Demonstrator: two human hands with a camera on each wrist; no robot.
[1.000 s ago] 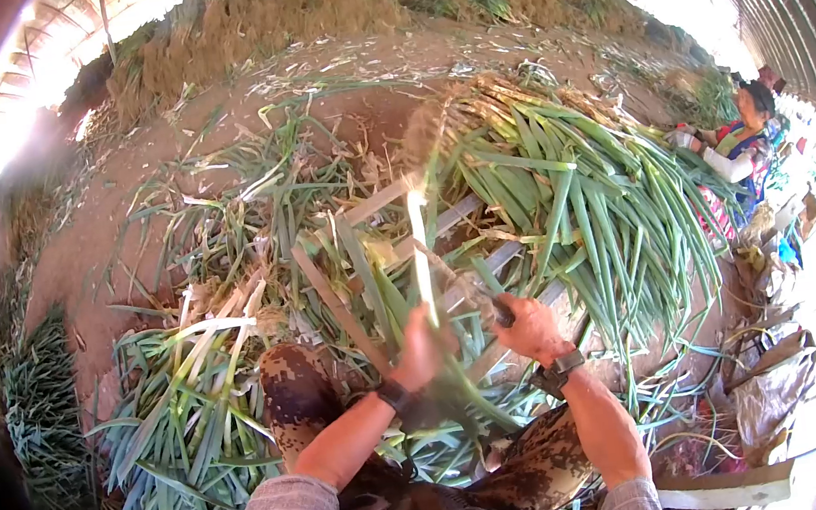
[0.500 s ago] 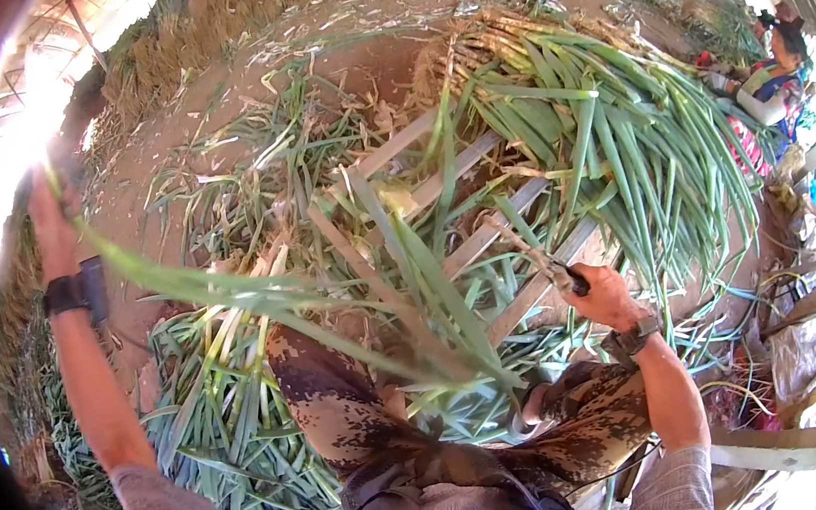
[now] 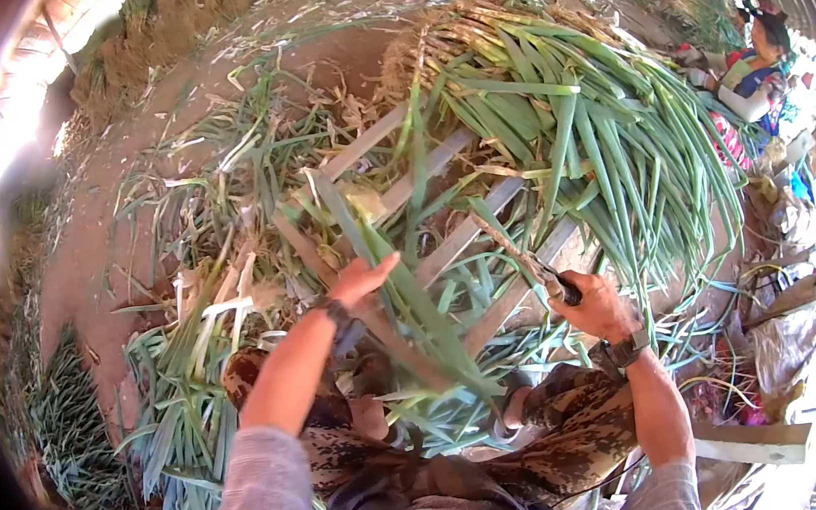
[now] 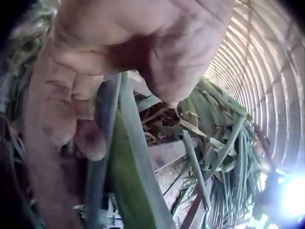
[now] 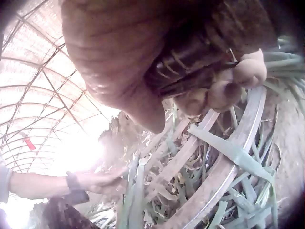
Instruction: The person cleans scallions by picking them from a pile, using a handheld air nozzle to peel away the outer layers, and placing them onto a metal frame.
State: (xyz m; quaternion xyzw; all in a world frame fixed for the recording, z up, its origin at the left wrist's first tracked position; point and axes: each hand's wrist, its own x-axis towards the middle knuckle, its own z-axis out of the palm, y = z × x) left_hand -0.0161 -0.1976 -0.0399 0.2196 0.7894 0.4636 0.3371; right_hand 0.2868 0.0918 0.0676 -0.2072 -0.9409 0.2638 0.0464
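My left hand (image 3: 365,278) is at the long green leek leaves (image 3: 414,310) lying over the wooden slats in front of my knees. In the left wrist view its thumb and fingers are spread apart on either side of a broad leek leaf (image 4: 131,167). My right hand (image 3: 595,304) grips the dark handle (image 5: 190,57) of a knife. The knife's dirty brown blade (image 3: 524,260) points forward and left, above the slats. A large heap of leeks (image 3: 576,135), roots away from me, lies beyond the right hand.
Wooden slats (image 3: 458,247) run under the leaves. Leeks with pale stems (image 3: 191,380) lie at my left knee, with loose trimmings (image 3: 257,161) scattered behind. Another person (image 3: 760,74) sits at the far right, near plastic sacks (image 3: 789,332).
My left hand swung far left with a leek, let it go, and came back to the leaves on the slats. The right hand kept its hold on the knife.
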